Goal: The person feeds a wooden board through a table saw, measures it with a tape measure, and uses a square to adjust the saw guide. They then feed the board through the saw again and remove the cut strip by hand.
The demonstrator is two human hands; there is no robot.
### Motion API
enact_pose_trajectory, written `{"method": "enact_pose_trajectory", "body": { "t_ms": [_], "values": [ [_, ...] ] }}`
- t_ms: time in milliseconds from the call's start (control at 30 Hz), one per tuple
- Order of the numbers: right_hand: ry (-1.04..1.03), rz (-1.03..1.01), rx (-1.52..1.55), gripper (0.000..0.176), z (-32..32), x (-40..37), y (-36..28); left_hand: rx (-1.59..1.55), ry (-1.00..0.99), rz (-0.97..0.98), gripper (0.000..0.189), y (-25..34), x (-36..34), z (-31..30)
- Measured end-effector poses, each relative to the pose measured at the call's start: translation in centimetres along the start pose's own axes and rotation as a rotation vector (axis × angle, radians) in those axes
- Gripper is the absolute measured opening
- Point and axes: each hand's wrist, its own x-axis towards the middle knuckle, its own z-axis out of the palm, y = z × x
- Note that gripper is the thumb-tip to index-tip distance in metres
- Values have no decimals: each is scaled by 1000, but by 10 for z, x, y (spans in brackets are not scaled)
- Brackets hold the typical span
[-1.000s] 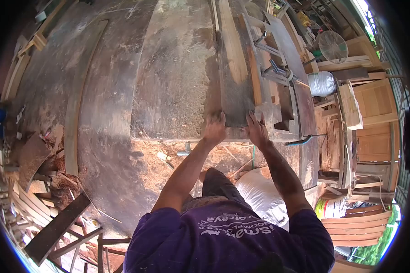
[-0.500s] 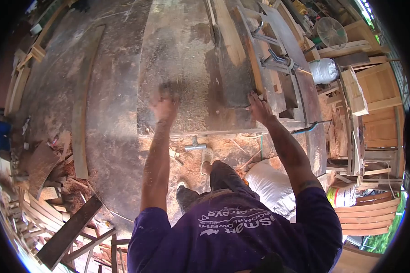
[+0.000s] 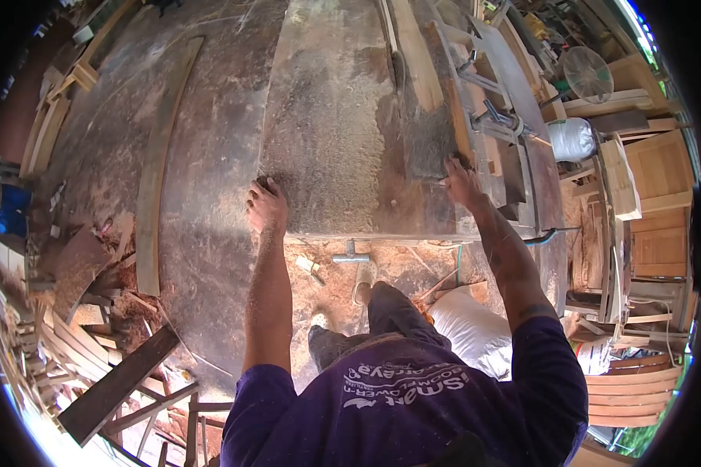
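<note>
My left hand (image 3: pixel 267 206) is at the left edge of the dusty workbench top (image 3: pixel 327 156), near its front corner. Its fingers are curled over a small dark block (image 3: pixel 265 181), mostly hidden by the hand. My right hand (image 3: pixel 464 185) is at the near end of a wooden board (image 3: pixel 430 144), dark at this end and paler farther off. The fingers are bent around the board's right corner, beside a narrow wooden strip (image 3: pixel 461 124). Sawdust covers the middle of the bench top.
Metal clamps (image 3: pixel 506 118) and a wooden frame lie on the bench's right side. A blue-handled clamp (image 3: pixel 541 236) sits at the front right. A long plank (image 3: pixel 163 171) lies to the left. Below are a white sack (image 3: pixel 471 327) and scrap wood (image 3: pixel 117 381). A fan (image 3: pixel 588 75) stands far right.
My left hand, blurred before over the bench top, has moved left and nearer to the bench's left edge with the dark block. My right hand stays at the board's end. The view has shifted slightly.
</note>
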Motion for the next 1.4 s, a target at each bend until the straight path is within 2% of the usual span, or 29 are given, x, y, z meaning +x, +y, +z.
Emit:
{"method": "enact_pose_trajectory", "body": {
  "t_ms": [133,333,433,533,600,633,933,1200,1333,1400],
  "values": [
    [31,-20,-39,60,-3,14,0,-3,-42,-7,49,1,1,-2],
    [43,-31,-93,59,-4,37,6,-20,32,1,47,-1,2,4],
    [-48,49,3,57,-11,44,6,-28,-26,-31,47,2,2,0],
    [50,-8,-51,52,-20,51,3,-35,-26,-22,47,2,3,0],
    [-109,85,-20,61,-25,57,4,-24,-32,-26,47,2,2,-1],
    [-109,85,-19,61,-22,59,6,-16,-36,-30,47,2,1,-2],
    [-21,54,-52,58,-22,69,9,-20,-39,-5,48,1,0,-5],
    [42,35,-98,62,-4,88,28,-57,-56,-16,47,3,0,-10],
    [31,28,-53,61,-1,98,34,-52,-69,-30,48,1,2,-5],
    [98,24,-27,58,2,106,39,-46,-56,-33,47,1,2,-4]
  ]
}}
